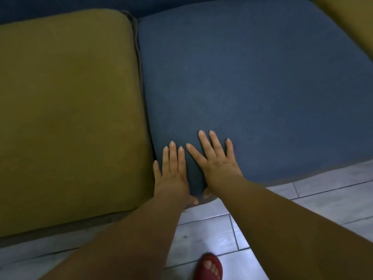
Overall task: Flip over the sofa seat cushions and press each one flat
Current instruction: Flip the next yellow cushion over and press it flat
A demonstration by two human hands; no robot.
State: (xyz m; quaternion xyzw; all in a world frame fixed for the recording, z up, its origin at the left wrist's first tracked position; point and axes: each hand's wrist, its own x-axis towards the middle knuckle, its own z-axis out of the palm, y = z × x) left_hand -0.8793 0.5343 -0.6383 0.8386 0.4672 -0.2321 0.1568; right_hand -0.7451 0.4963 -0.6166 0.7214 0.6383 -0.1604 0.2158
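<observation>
Blue cushion point(252, 87) lies flat on the sofa point(181, 7) seat, front edge running along the sofa's front. It looks about square, so I can't call a long axis. The olive cushion point(66, 118) touches its left side. At its front-left corner, left hand point(173, 174) and right hand point(218, 164) rest palm down, fingers straight and spread toward the backrest, thumbs over the front edge.

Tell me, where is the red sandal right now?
In the head view, the red sandal is at the bottom edge, near the middle, on the tiled floor in front of the blue cushion.
</observation>
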